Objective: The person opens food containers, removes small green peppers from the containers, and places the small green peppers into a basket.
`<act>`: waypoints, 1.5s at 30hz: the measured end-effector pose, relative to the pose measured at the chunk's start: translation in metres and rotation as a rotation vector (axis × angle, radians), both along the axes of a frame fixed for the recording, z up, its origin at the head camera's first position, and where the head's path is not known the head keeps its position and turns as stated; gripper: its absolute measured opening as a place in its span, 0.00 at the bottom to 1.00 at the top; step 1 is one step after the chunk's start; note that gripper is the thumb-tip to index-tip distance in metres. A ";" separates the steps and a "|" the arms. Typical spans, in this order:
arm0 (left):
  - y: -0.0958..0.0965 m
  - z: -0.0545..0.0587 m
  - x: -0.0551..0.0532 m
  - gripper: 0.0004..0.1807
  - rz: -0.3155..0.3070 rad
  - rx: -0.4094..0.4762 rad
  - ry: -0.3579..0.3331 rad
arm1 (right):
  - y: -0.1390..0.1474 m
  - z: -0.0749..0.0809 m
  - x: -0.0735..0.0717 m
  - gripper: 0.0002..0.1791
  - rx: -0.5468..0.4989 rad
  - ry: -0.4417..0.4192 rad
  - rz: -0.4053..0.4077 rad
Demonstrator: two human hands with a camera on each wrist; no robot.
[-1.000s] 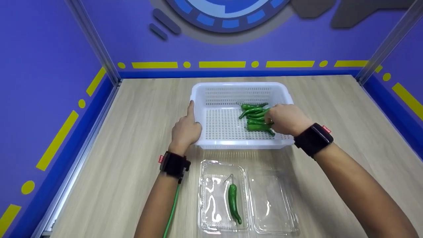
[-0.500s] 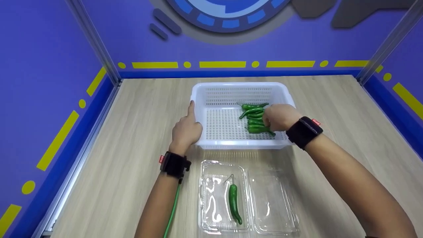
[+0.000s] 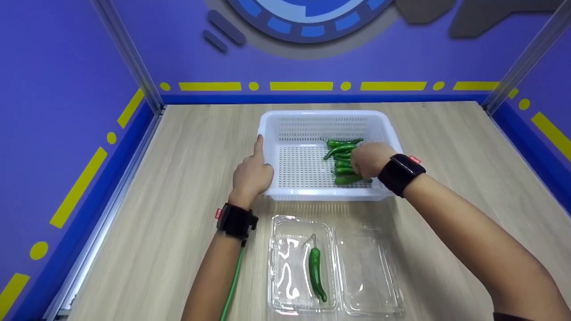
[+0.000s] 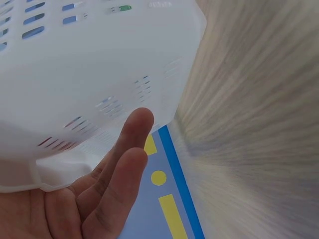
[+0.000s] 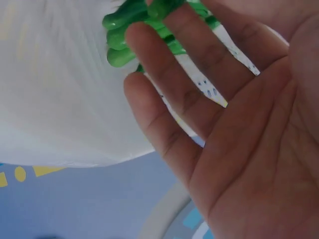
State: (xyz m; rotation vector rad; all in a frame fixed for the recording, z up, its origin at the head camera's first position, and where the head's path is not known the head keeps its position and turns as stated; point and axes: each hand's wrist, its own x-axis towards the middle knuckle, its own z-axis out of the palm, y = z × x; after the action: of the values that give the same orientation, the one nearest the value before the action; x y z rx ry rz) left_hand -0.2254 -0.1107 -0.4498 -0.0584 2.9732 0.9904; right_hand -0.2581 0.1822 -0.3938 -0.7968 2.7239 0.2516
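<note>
In the head view a white perforated plastic basket (image 3: 330, 192) holds several green chili peppers (image 3: 342, 164) on its right side. My right hand (image 3: 372, 160) reaches in over them, fingers bent, and the right wrist view shows a pepper (image 5: 164, 7) at its fingertips; the thumb tip is out of frame there. My left hand (image 3: 252, 176) rests against the basket's left side, its index finger straight along the rim. In the left wrist view its extended fingers (image 4: 130, 134) lie by the outer wall. One chili pepper (image 3: 315, 274) lies in a clear clamshell box (image 3: 281, 267).
The clamshell's clear lid (image 3: 366, 272) lies unfolded to the right on the wooden table (image 3: 178, 178). Blue panels (image 3: 308, 67) with yellow marks enclose the table at the back and sides. A green cable (image 3: 234, 281) runs along my left forearm.
My right hand has moved a little left over the peppers. The frontmost pepper has shifted toward the basket's near wall. The left hand has stayed in place.
</note>
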 end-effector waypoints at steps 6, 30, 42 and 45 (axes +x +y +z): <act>0.001 -0.001 -0.002 0.46 -0.003 -0.008 -0.002 | -0.009 -0.003 -0.001 0.21 0.125 0.005 -0.004; 0.000 0.000 -0.003 0.46 0.006 -0.014 -0.007 | -0.014 -0.017 -0.013 0.17 0.227 -0.008 0.014; 0.000 -0.001 -0.003 0.46 0.010 0.000 0.001 | -0.011 -0.031 -0.024 0.16 0.275 -0.043 -0.038; 0.000 -0.002 -0.003 0.45 0.008 0.011 0.008 | -0.011 -0.031 -0.026 0.15 0.266 -0.055 -0.046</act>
State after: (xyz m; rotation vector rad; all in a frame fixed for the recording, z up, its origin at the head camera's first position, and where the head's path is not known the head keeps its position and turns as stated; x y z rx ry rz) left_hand -0.2287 -0.1109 -0.4518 -0.0659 2.9767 1.0103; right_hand -0.2836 0.1711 -0.4249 -0.6551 2.5806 0.5596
